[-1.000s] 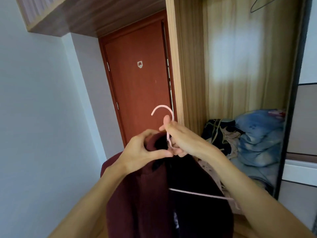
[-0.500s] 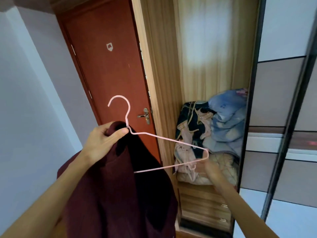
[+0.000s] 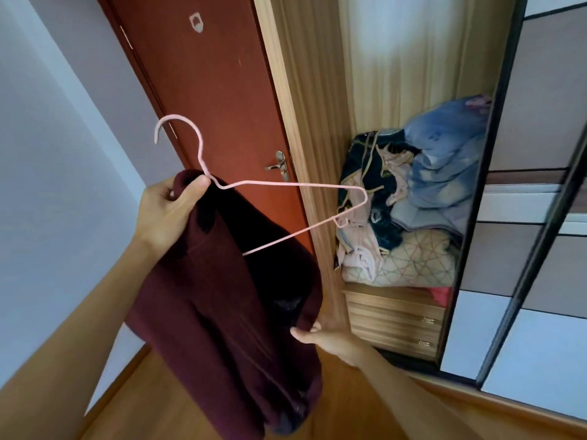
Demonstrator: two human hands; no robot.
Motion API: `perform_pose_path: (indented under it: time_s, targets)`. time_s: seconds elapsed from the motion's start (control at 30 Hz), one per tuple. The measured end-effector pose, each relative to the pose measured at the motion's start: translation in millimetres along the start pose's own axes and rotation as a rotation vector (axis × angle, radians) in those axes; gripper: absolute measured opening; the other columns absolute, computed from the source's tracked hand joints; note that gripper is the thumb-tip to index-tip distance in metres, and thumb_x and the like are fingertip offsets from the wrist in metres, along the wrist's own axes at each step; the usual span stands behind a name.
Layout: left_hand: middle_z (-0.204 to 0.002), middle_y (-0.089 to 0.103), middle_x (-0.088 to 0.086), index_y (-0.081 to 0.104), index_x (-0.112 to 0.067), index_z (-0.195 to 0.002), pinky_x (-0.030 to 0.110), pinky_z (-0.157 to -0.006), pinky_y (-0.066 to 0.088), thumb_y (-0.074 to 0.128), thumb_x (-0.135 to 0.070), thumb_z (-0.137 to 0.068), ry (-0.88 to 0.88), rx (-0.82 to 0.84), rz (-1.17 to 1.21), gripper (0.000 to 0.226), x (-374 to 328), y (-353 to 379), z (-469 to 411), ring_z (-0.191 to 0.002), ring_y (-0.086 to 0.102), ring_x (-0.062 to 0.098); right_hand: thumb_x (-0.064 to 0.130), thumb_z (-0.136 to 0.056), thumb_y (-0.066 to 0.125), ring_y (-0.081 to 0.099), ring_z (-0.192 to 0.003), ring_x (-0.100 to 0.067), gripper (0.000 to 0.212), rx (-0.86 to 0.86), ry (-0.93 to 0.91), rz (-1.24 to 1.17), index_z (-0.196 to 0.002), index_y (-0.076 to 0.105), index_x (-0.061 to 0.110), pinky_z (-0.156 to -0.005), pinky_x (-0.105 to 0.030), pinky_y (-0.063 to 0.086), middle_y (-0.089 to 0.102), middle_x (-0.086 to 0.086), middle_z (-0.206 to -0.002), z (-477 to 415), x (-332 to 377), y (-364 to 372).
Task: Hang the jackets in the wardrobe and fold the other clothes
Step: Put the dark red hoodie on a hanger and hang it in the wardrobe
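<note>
While the left hand (image 3: 165,214) pinches the maroon jacket's (image 3: 222,312) collar together with the neck of the pink wire hanger (image 3: 286,185), thumb pressed on top, the garment hangs in front of the open wardrobe (image 3: 317,122). Only the left shoulder sits on the hanger; the right arm of the wire juts out bare. Right hand (image 3: 327,338) is low at the jacket's right edge, fingers (image 3: 301,334) loosely spread, touching cloth, not clearly gripping. Step in hand: dressing the hanger. Next move likely calls for lifting the free side over the bare arm, then hooking onto a rail, not in view. Piled clothes (image 3: 413,201) remain unfolded inside.
</note>
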State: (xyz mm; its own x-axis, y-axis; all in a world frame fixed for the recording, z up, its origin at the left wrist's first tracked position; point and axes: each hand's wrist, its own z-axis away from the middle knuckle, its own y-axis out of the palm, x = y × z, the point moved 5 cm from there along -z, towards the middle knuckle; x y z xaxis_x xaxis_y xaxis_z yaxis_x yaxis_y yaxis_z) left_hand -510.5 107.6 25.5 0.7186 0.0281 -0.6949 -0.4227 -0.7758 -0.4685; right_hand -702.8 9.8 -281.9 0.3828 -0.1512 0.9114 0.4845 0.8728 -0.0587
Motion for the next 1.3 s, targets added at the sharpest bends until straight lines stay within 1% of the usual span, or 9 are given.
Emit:
perform_pose_path:
  time_s: [0.2,0.3,0.43,0.63,0.83,0.9,1.03,1.13,1.3]
  targets:
    - [-0.065,0.055,-0.008,0.071,-0.025,-0.070,0.011,-0.055,0.039,0.058,-0.036,-0.098,-0.029,-0.017,-0.026,0.033,11.2,-14.3,3.0,-0.060,0.048,-0.001,0.081,-0.081,0.046,0.060,-0.120,-0.016,0.081,-0.375,-0.200,0.050,-0.128,0.062,0.017,-0.106,-0.043,0.045,0.065,0.001,-0.128,-30.6,-7.4,-49.9]
    - [-0.064,0.057,-0.011,0.068,-0.018,-0.070,0.017,-0.058,0.041,0.061,-0.037,-0.093,-0.034,0.006,-0.038,0.030,23.7,-26.0,5.8,-0.062,0.050,0.003,0.046,-0.100,0.049,0.065,-0.097,-0.003,0.033,-0.497,-0.334,0.021,-0.110,0.068,0.020,-0.092,-0.030,0.048,0.071,0.010,-0.102,-7.2,52.4,-86.9]
    - [-0.079,0.072,-0.010,0.075,-0.044,-0.081,0.015,-0.074,0.051,0.066,-0.043,-0.084,-0.027,0.147,-0.032,0.009,39.3,-38.5,15.6,-0.076,0.061,0.003,0.027,-0.103,0.049,0.063,-0.086,-0.011,0.026,-0.679,-0.531,0.025,-0.101,0.069,0.011,-0.077,-0.022,0.046,0.068,0.000,-0.093,18.1,135.7,-141.7]
    - [-0.093,0.078,-0.010,0.074,-0.046,-0.102,0.023,-0.086,0.053,0.077,-0.063,-0.067,-0.049,0.309,-0.130,0.039,49.3,-29.1,28.1,-0.086,0.066,0.002,0.053,-0.091,0.054,0.062,-0.074,-0.025,0.065,-0.723,-0.720,0.007,-0.084,0.057,-0.011,-0.073,-0.036,0.049,0.064,-0.013,-0.079,62.4,260.6,-165.1]
    - [-0.062,0.065,-0.022,0.071,-0.044,-0.080,0.005,-0.059,0.041,0.071,-0.049,-0.083,0.008,0.085,-0.103,0.006,9.4,-11.8,15.1,-0.056,0.054,-0.005,0.045,-0.097,0.056,0.066,-0.108,-0.031,0.039,-0.550,-0.777,-0.122,-0.092,0.075,0.011,-0.099,-0.047,0.051,0.072,-0.017,-0.108,97.1,325.4,-91.2]
    - [-0.060,0.063,-0.028,0.069,-0.038,-0.074,0.005,-0.059,0.041,0.067,-0.037,-0.091,0.046,0.063,-0.038,0.017,-11.8,-4.2,10.3,-0.056,0.055,-0.012,0.045,-0.097,0.054,0.065,-0.109,-0.024,0.048,-0.520,-0.840,-0.027,-0.110,0.068,0.002,-0.100,-0.047,0.049,0.068,-0.016,-0.116,103.0,335.2,-54.1]
    - [-0.064,0.066,-0.026,0.067,-0.030,-0.077,0.005,-0.064,0.043,0.060,-0.033,-0.095,0.078,0.048,0.194,0.020,-41.7,-3.6,2.7,-0.063,0.060,-0.012,0.038,-0.100,0.050,0.053,-0.062,-0.017,0.044,-0.478,-0.978,0.233,-0.078,0.054,0.000,-0.063,-0.039,0.044,0.056,-0.010,-0.067,119.3,345.5,-8.6]
    - [-0.103,0.076,-0.010,0.075,-0.025,-0.107,0.023,-0.095,0.050,0.064,-0.051,-0.083,0.027,-0.017,0.419,0.036,-43.5,-15.5,-5.2,-0.103,0.070,0.007,0.052,-0.099,0.041,0.060,-0.071,-0.020,0.053,-0.498,-1.024,0.473,-0.090,0.056,0.001,-0.072,-0.040,0.051,0.062,-0.010,-0.078,143.9,349.8,-21.4]
    - [-0.106,0.076,-0.009,0.075,-0.025,-0.107,0.029,-0.102,0.050,0.065,-0.055,-0.076,-0.028,-0.061,0.542,0.044,-49.9,-20.2,-14.3,-0.107,0.069,0.009,0.056,-0.100,0.018,0.044,-0.103,-0.007,0.064,-0.772,-1.072,1.183,-0.099,0.072,0.021,-0.098,-0.029,0.030,0.055,0.012,-0.110,201.3,346.2,-70.4]
